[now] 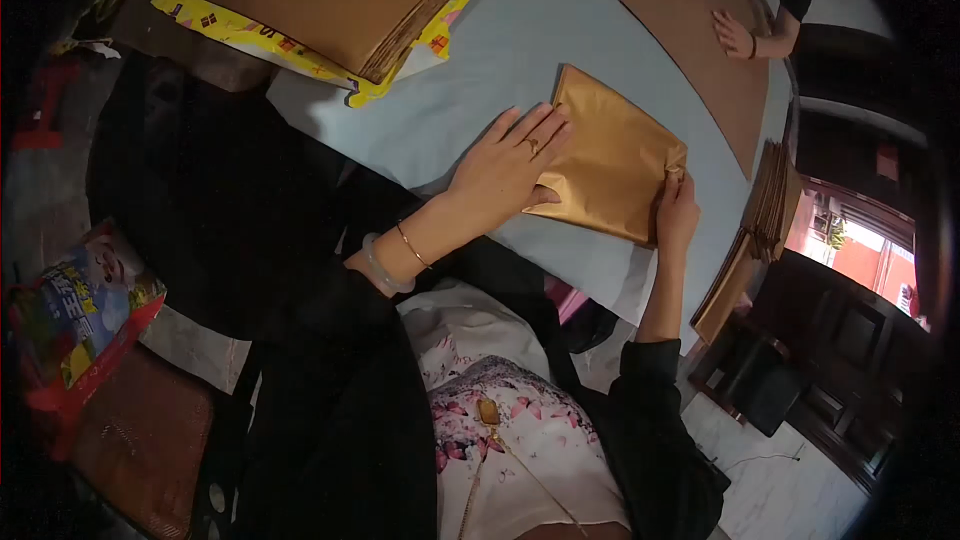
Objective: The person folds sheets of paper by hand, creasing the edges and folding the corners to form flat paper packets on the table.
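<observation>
A flat golden-brown sheet or packet (615, 165) with creased edges lies on the light blue table (400, 145). My left hand (508, 162) rests flat on its left part, fingers stretched out and a ring on one finger; the thumb touches its lower edge. At the right edge of the packet, my right hand (677, 205) has its fingers closed on a crumpled corner. A bracelet and a bangle are on my left wrist.
A thick stack of brown sheets (290, 0) on yellow printed wrapping lies at the upper left. Another person's hand (735, 35) rests on a large brown sheet (690, 0) at the upper right. Folded brown pieces (765, 210) stand along the table's right edge.
</observation>
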### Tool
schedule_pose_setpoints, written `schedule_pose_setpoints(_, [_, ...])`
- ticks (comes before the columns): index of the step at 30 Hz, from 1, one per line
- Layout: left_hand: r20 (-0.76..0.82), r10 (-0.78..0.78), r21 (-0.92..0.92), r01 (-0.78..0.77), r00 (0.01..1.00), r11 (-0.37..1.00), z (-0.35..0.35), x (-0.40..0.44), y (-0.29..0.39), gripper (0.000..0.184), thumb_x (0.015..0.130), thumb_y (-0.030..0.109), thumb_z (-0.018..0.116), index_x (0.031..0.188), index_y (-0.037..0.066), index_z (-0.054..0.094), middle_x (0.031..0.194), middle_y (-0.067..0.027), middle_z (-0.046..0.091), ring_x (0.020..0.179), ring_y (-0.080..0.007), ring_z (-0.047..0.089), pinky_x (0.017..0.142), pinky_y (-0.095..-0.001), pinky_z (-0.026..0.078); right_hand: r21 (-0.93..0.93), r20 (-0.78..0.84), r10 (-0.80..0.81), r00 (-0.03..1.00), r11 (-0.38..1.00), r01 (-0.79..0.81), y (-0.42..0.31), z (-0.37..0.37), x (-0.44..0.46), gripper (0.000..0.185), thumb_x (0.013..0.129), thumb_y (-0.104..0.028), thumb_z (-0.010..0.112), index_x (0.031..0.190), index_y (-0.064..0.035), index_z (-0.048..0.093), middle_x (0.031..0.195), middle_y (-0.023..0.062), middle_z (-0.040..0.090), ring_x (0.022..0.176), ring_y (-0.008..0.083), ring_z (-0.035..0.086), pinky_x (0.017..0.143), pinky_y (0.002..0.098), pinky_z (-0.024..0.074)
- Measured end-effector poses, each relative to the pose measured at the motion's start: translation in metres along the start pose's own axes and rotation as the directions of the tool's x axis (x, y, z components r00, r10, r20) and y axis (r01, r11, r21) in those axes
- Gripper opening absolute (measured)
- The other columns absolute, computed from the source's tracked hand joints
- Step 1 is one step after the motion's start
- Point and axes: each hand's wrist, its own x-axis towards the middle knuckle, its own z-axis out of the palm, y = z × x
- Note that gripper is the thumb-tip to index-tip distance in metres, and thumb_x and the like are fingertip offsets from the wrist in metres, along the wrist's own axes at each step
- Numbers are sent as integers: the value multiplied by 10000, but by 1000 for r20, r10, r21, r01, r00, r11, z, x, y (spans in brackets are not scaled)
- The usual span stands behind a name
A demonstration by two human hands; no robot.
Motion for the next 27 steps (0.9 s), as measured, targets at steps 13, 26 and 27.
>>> schedule_pose_setpoints(13, [39, -48, 171, 40, 998, 984, 2, 4, 6, 633, 823, 376, 547, 1322, 26, 378, 1435, -111, 272, 1310, -231, 266, 1043, -389, 244, -7, 4, 11, 1000, 1000, -11, -3, -1, 1, 382, 935, -332, 422, 1176, -47, 503, 839, 217, 635, 791, 400, 605, 659, 456, 467])
schedule_pose_setpoints(26, [84, -87, 181, 71, 993, 981, -4, 13, 7, 719, 730, 465, 629, 1280, 48, 429, 1374, -80, 344, 1297, -230, 276, 1019, -450, 259, 42, 11, 55, 998, 998, -55, -11, -8, -1, 381, 943, -334, 400, 1187, -53, 484, 809, 200, 637, 743, 386, 607, 614, 454, 465])
schedule_pose_setpoints(27, [65, -65, 186, 51, 996, 981, -8, 16, 4, 773, 672, 483, 671, 1271, 58, 431, 1346, -72, 368, 1309, -240, 259, 1026, -474, 234, 56, 32, 57, 998, 997, -59, -13, -11, -1, 391, 944, -335, 398, 1197, -48, 478, 802, 197, 637, 726, 388, 605, 608, 454, 463])
